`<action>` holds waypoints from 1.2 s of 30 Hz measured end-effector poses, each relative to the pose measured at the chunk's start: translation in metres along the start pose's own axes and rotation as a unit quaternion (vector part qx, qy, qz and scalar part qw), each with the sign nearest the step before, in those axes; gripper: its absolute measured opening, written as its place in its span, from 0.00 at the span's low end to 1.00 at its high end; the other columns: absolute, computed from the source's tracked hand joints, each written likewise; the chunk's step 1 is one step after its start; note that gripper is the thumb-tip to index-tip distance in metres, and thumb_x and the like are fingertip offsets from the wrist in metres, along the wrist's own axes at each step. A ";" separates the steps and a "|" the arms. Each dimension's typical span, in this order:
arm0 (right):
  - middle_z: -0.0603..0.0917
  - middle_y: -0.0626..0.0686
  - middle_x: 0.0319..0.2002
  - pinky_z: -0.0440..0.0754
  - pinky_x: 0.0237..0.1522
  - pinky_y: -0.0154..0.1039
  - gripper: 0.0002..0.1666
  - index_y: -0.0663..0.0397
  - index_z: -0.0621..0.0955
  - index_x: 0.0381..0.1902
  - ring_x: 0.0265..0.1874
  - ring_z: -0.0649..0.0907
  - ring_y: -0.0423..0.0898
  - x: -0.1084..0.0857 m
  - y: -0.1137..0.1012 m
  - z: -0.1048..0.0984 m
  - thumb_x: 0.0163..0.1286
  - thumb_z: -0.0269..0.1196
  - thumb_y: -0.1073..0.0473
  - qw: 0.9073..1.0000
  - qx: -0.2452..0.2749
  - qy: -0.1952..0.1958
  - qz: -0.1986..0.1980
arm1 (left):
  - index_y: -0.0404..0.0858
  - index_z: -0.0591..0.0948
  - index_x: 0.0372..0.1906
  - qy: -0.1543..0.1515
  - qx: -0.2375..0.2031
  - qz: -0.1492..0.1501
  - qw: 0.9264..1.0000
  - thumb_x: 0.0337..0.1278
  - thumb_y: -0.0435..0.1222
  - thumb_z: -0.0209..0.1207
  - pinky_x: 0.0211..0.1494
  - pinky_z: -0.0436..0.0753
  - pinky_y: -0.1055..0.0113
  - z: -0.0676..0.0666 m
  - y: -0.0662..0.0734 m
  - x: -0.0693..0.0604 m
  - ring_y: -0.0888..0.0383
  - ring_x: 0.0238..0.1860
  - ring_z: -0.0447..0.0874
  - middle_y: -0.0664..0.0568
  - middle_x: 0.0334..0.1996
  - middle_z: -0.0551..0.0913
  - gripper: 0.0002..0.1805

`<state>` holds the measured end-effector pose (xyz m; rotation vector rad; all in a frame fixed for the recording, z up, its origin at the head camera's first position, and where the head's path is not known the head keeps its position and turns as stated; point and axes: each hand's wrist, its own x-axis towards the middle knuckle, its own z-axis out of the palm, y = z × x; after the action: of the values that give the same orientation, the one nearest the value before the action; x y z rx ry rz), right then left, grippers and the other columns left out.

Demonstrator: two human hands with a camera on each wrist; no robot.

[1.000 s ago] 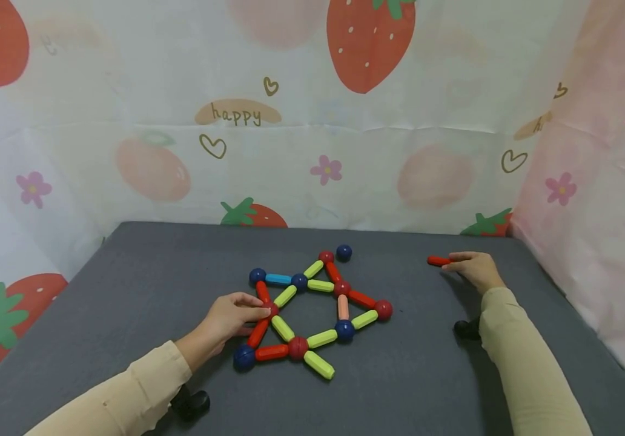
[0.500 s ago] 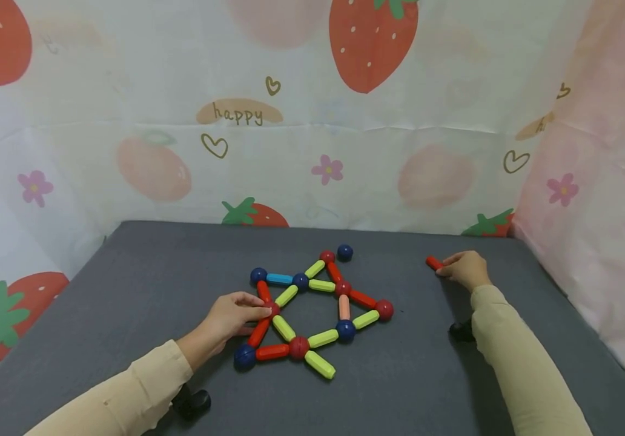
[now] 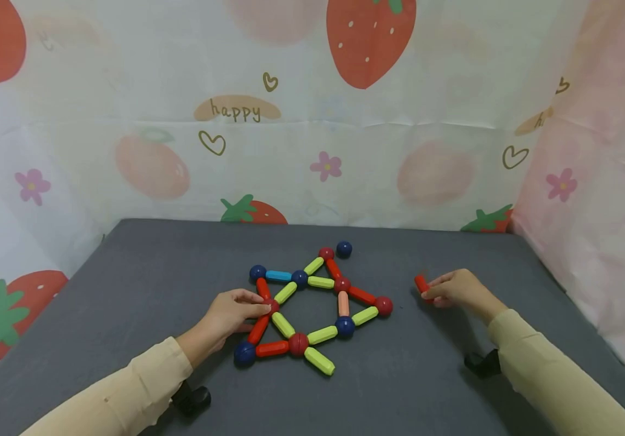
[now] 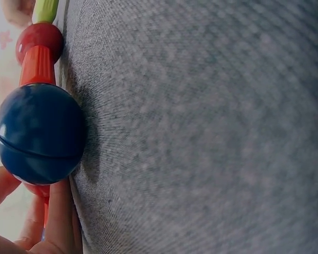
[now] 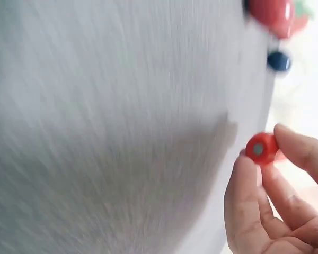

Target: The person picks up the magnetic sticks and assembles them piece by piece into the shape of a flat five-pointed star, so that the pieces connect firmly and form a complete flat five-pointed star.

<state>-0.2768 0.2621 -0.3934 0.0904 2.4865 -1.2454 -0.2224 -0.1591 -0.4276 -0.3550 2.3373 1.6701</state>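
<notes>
On the grey table lies a flat star-like frame of magnetic balls and sticks, with lime sticks, red sticks, one light-blue stick (image 3: 278,275) and one salmon stick (image 3: 343,304). My left hand (image 3: 231,318) grips a red ball (image 3: 273,306) at the frame's left junction, thumb and fingers on either side. Near that hand sits a dark blue corner ball (image 4: 40,133), large in the left wrist view. Off to the right, my right hand (image 3: 462,290) pinches a loose red stick (image 3: 421,283) between thumb and fingertips; its round end (image 5: 258,148) faces the right wrist camera.
A loose dark blue ball (image 3: 344,249) rests beside the red ball (image 3: 326,254) at the frame's back. One lime stick (image 3: 320,361) points forward with a free end. Strawberry-print cloth (image 3: 356,181) hangs behind the table and along both sides.
My right hand has brought the red stick leftward and nearer to me, and the stick has turned from lying sideways to slanting. The left hand and the frame have stayed put.
</notes>
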 end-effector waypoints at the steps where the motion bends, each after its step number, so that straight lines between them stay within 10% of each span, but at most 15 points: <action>1: 0.89 0.55 0.38 0.88 0.38 0.38 0.28 0.77 0.79 0.55 0.28 0.86 0.39 -0.004 -0.001 0.004 0.62 0.70 0.61 1.000 0.012 -0.009 -0.001 | 0.35 0.81 0.47 0.000 0.000 0.000 1.000 0.58 0.40 0.68 0.48 0.87 0.57 0.000 0.000 0.000 0.54 0.45 0.84 0.43 0.48 0.86 0.16; 20: 0.89 0.52 0.33 0.88 0.36 0.35 0.19 0.68 0.85 0.49 0.28 0.87 0.38 -0.041 -0.018 0.080 0.61 0.71 0.63 0.983 0.077 -0.166 0.013 | 0.35 0.81 0.48 -0.012 0.003 0.009 1.000 0.59 0.41 0.68 0.48 0.87 0.56 -0.001 0.001 0.000 0.53 0.46 0.84 0.43 0.50 0.85 0.18; 36: 0.88 0.52 0.32 0.88 0.37 0.34 0.14 0.65 0.86 0.46 0.28 0.87 0.39 -0.042 -0.030 0.113 0.64 0.70 0.63 0.976 0.114 -0.168 0.079 | 0.34 0.81 0.49 -0.010 0.001 0.009 1.000 0.59 0.42 0.68 0.48 0.87 0.55 0.000 0.000 0.001 0.52 0.47 0.84 0.42 0.51 0.84 0.19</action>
<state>-0.2119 0.1593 -0.4181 0.1215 2.0047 -1.3485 -0.2230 -0.1593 -0.4280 -0.3161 2.3344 1.6711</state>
